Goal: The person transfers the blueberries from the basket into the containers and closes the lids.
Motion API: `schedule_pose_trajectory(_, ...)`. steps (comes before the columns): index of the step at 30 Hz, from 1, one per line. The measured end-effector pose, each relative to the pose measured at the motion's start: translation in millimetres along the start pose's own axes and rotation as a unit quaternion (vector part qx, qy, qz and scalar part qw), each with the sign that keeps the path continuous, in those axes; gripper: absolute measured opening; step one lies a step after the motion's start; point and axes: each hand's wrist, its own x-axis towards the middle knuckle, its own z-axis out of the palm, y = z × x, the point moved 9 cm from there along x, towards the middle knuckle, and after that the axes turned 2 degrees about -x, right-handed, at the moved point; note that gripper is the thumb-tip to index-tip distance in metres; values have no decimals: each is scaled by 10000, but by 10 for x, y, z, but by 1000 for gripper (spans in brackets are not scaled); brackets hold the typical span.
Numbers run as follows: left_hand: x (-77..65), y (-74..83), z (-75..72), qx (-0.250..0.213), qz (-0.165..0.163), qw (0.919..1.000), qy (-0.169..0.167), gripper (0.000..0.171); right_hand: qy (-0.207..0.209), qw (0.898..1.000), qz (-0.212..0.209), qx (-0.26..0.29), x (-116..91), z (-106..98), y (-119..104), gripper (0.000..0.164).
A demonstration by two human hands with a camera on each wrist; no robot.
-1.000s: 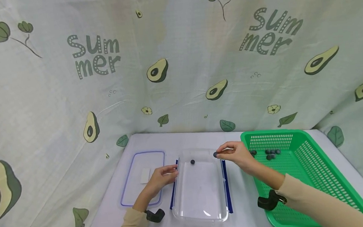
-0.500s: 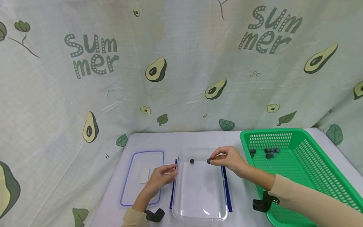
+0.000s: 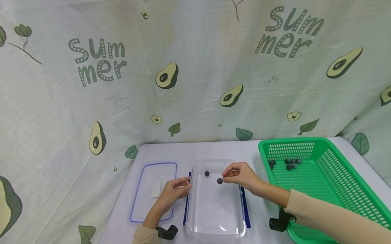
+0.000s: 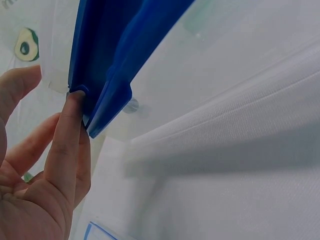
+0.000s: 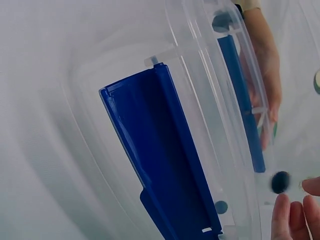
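Note:
A clear plastic box (image 3: 215, 207) with blue side latches stands on the table. My left hand (image 3: 174, 191) is at its left wall, fairly straight fingers touching the blue latch (image 4: 107, 65) in the left wrist view. Over the box, my right hand (image 3: 241, 175) has its thumb and fingertips a little parted. Just off these fingertips is a blueberry (image 3: 219, 181), blurred in the right wrist view, where the thumb stands apart from the blueberry (image 5: 281, 182). Another blueberry (image 3: 207, 173) lies in the box near its far end.
A green plastic basket (image 3: 353, 182) stands on the right, with several blueberries (image 3: 291, 164) near its far left corner. To the left lies a clear lid (image 3: 146, 193) with a blue edge. A printed curtain (image 3: 191, 61) hangs behind the table.
My right hand has moved left and nearer over the box with the blueberry, which now sits lower, just off the fingertips. The left hand stays at the box's left side.

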Motion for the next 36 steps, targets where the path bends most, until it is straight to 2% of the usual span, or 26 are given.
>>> schedule_pose_trajectory(8, -16, 13, 5, 6, 24, 10000, -20, 53, 78, 9999, 16, -88, 0, -6, 29, 21)
schedule_pose_trajectory(10, -18, 13, 5, 8, 11, 10000, -11, 52, 119, 9999, 6, -64, -21, -18, -30, 20)
schedule_pose_trajectory(19, 9, 10, -13, -34, 5, 10000, -8, 52, 489, 9988, -97, -33, 14, -200, -53, 25)
schedule_pose_trajectory(25, 8, -6, -10, -113, -40, 9999, -8, 53, 729, 9973, -61, 23, -10, -411, -91, 25)
schedule_pose_trajectory(33, 17, -21, -3, -42, -101, 9999, 22, 52, 1183, 9928, -196, 42, -105, -851, -179, 27)
schedule_pose_trajectory(36, 16, -17, -1, -31, -88, 10000, 12, 52, 1365, 9905, -124, 96, -151, -1003, -170, 28)
